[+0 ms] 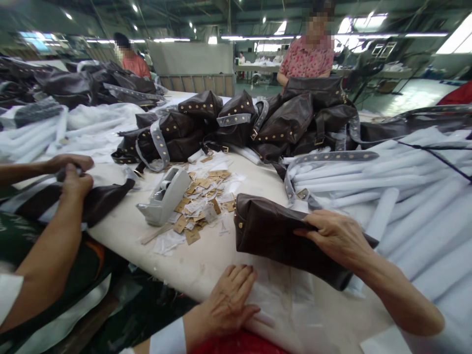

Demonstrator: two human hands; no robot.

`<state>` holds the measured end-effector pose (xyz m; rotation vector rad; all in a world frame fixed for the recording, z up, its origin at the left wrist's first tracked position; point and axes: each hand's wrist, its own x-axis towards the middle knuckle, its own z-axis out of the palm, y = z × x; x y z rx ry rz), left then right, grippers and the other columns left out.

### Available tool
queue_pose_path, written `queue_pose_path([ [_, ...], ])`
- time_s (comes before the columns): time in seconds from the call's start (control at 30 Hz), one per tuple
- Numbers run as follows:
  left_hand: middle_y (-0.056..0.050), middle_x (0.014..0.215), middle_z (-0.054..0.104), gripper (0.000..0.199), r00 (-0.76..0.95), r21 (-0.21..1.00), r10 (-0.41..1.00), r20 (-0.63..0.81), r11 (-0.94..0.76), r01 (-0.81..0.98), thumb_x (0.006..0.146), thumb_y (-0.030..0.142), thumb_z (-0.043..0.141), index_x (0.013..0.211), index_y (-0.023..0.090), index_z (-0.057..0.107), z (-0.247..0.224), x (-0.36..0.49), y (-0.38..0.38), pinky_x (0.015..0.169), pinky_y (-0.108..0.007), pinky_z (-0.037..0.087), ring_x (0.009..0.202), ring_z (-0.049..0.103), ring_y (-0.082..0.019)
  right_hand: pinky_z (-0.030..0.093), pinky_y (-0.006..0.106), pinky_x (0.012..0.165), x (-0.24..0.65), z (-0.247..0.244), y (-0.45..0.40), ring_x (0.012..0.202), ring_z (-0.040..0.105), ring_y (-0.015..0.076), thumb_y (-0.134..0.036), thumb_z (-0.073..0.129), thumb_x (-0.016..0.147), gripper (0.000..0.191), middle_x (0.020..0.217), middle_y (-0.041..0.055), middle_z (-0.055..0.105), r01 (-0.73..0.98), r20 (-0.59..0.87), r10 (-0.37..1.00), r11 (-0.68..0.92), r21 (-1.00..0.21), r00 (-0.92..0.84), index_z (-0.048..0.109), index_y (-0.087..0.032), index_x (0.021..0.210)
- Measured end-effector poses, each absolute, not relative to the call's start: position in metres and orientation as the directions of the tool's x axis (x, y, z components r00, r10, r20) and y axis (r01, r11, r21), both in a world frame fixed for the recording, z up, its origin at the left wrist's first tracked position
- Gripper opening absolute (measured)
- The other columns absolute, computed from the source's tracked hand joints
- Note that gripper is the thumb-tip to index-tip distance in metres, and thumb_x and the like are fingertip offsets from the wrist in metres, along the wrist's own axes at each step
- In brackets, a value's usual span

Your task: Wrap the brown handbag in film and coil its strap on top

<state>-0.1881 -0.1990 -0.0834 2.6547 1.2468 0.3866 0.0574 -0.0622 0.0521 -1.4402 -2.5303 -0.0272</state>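
A dark brown leather handbag (275,228) with gold studs at its end is tilted above the table in front of me. My right hand (334,236) grips it by its upper edge, thumb and fingers pinching the leather. My left hand (230,297) lies flat at the table's front edge, fingers stretched out, touching a clear plastic bag (298,290) spread on the surface. This plastic bag lies partly beneath the handbag. Left of the handbag are brown paper tags (191,235) in small clear packets, heaped beside a grey tape dispenser (165,196).
Studded brown bags (280,118) are piled across the back of the table. White wrapped rolls (416,196) fill the right side. At left, a co-worker's hands (73,179) hold another dark piece with plastic on it. Another person (309,56) stands behind the pile.
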Motion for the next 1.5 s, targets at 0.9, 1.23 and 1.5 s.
queue_pose_path([
  [0.9, 0.003, 0.11, 0.062, 0.012, 0.748, 0.539, 0.637, 0.187, -0.703, 0.464, 0.092, 0.03, 0.048, 0.097, 0.023, 0.057, -0.082, -0.179, -0.196, 0.087, -0.031, 0.034, 0.104, 0.052, -0.014, 0.029, 0.032, 0.061, 0.042, 0.014, -0.093, 0.059, 0.045, 0.0187, -0.02, 0.045, 0.091, 0.031, 0.059, 0.0028, 0.052, 0.702, 0.522, 0.585, 0.711, 0.037, -0.62, 0.061, -0.017, 0.065],
  [1.23, -0.008, 0.117, 0.06, 0.039, 0.7, 0.88, 0.713, 0.049, -0.362, 0.307, 0.095, 0.044, 0.036, 0.102, 0.02, 0.066, -0.07, -0.201, -0.197, 0.098, -0.029, 0.039, 0.112, 0.053, -0.019, 0.032, 0.033, 0.064, 0.027, -0.005, -0.118, 0.065, 0.045, 0.0201, -0.006, 0.046, 0.082, 0.02, 0.066, 0.0065, 0.056, 0.679, 0.487, 0.55, 0.723, 0.129, -0.678, 0.066, -0.009, 0.082],
  [1.5, -0.008, 0.095, 0.06, 0.051, 0.075, 0.771, 0.906, -0.416, 0.308, 0.558, 0.073, 0.032, 0.057, 0.119, 0.011, 0.048, -0.053, -0.202, -0.233, 0.07, -0.028, 0.044, 0.071, 0.055, -0.016, 0.034, 0.033, 0.066, 0.028, -0.007, -0.122, 0.068, 0.046, 0.0208, -0.007, 0.047, 0.081, 0.021, 0.069, 0.0085, 0.059, 0.699, 0.482, 0.575, 0.705, 0.119, -0.661, 0.067, -0.006, 0.087],
])
